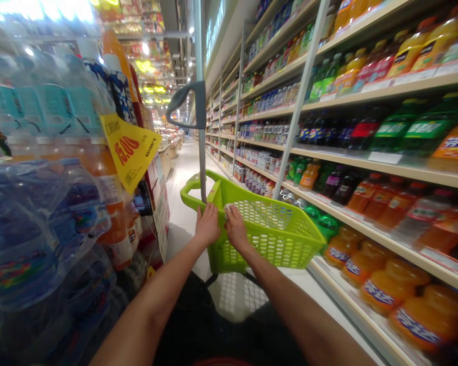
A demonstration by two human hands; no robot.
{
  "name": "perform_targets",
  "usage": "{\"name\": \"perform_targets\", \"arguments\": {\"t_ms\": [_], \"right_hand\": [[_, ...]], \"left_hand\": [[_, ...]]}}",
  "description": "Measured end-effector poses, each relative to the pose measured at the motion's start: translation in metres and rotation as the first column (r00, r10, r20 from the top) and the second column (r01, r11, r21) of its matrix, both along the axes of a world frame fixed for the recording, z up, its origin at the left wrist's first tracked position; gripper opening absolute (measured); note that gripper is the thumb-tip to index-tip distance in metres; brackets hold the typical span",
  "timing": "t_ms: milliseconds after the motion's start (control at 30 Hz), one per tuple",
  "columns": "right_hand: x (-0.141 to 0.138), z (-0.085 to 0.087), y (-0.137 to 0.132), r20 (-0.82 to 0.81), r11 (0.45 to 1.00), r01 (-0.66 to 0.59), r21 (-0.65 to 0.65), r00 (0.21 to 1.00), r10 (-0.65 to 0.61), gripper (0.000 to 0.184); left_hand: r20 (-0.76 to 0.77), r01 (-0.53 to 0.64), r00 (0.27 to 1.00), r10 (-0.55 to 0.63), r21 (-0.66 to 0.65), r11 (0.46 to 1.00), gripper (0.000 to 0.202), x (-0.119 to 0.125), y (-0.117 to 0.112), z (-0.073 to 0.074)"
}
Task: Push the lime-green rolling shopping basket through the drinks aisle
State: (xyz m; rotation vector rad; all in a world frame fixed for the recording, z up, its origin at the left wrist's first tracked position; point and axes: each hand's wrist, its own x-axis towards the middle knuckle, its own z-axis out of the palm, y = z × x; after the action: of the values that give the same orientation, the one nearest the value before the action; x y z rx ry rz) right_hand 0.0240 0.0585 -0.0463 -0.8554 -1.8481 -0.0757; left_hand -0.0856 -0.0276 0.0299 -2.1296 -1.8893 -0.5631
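Observation:
A lime-green plastic shopping basket (278, 239) stands on the aisle floor in front of me, with a grey telescopic pull handle (201, 101) rising from its near end. My left hand (207, 223) rests on the basket's near rim at the foot of the handle pole, fingers curled over the edge. My right hand (235, 226) sits beside it on the same rim, fingers closed on something small and pale that I cannot make out. Through the mesh wall the basket looks hollow; I cannot see its floor.
Shelves of soft-drink bottles (385, 127) run along the right. Shrink-wrapped packs of bottled drinks (49, 193) are stacked at the left, with a yellow price sign (130, 150). The white aisle floor (187, 168) stretches ahead between them.

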Motion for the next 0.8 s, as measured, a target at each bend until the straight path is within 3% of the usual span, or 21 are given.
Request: {"name": "perform_targets", "arguments": {"t_ms": [67,100,133,200,233,267,300,533,667,800], "right_hand": [[-0.011,0.008,-0.005,-0.075,0.999,-0.045,-0.029,0.996,0.043,0.043],[-0.014,0.012,-0.008,-0.123,0.997,-0.064,-0.046,0.991,0.058,0.042],[-0.016,0.015,-0.011,-0.171,0.995,-0.079,-0.063,0.983,0.068,0.041],[-0.016,0.022,-0.018,-0.258,0.991,-0.093,-0.092,0.964,0.066,0.04],[-0.015,0.025,-0.022,-0.296,0.99,-0.094,-0.106,0.953,0.059,0.04],[-0.014,0.028,-0.026,-0.331,0.988,-0.097,-0.12,0.942,0.053,0.04],[-0.013,0.031,-0.031,-0.367,0.985,-0.105,-0.135,0.929,0.049,0.04],[-0.014,0.038,-0.052,-0.59,0.927,-0.285,-0.243,0.802,0.092,0.04],[-0.015,0.038,-0.056,-0.61,0.894,-0.334,-0.299,0.788,0.09,0.045],[-0.016,0.04,-0.057,-0.649,0.802,-0.446,-0.398,0.755,0.097,0.047]], "left_hand": [[0.231,0.091,0.968,-0.094,0.023,0.996,0.054,0.006,-0.001,0.002],[0.391,0.132,0.91,-0.138,0.042,0.99,0.05,0.01,0.0,0.003],[0.586,0.157,0.794,-0.162,0.06,0.986,0.046,0.015,0.002,0.004],[0.903,0.153,0.409,-0.131,0.073,0.985,0.036,0.023,0.008,0.006],[0.973,0.137,0.21,-0.092,0.064,0.989,0.031,0.027,0.011,0.006],[0.997,0.127,0.054,-0.06,0.053,0.99,0.027,0.03,0.015,0.006],[0.998,0.126,-0.048,-0.041,0.047,0.991,0.023,0.031,0.018,0.006],[0.944,0.229,-0.328,0.032,0.047,0.972,0.018,0.026,0.02,-0.008],[0.907,0.219,-0.421,0.029,0.071,0.973,0.019,0.018,0.017,-0.013],[0.875,0.216,-0.484,-0.002,0.122,0.969,0.024,0.009,0.014,-0.008]]}}
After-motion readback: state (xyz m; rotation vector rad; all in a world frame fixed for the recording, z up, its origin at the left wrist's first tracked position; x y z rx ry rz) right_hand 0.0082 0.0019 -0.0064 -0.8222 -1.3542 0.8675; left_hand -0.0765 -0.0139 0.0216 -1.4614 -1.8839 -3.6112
